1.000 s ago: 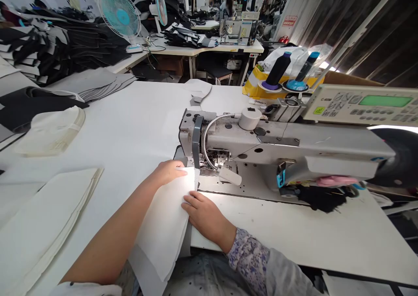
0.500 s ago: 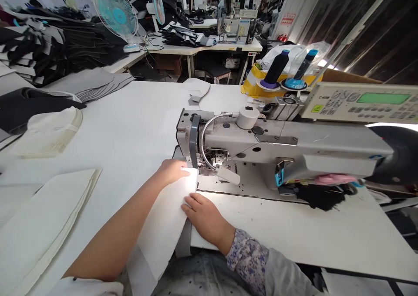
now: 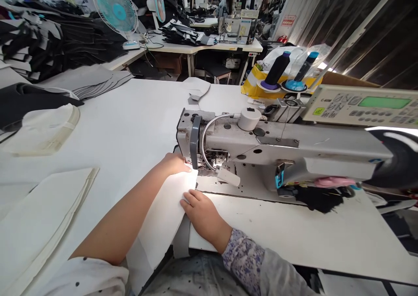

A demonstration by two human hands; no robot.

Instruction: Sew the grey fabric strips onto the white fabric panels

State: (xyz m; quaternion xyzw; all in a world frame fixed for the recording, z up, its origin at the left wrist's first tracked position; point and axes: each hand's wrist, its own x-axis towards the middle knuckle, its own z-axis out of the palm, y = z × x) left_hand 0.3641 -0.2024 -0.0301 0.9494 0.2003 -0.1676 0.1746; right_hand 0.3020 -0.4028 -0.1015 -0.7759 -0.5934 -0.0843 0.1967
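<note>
White cloth held flat at industrial sewing machine

Two bare hands spread a white cloth panel across the tabletop, its upper end reaching under the head of an industrial sewing machine. The left hand sits by the needle area, where flat pressure appears to steady the cloth at its entry point. The right hand rests nearer the body, seemingly keeping the panel's edge aligned beside the machine bed. The fingers lie flat in both cases: close together on the left, slightly apart on the right, clamped on nothing. To the left, a stack of cream fabric panels lies within easy arm's reach. Behind the machine, two thread cones stand on their holders, placed to feed thread from above.
</note>
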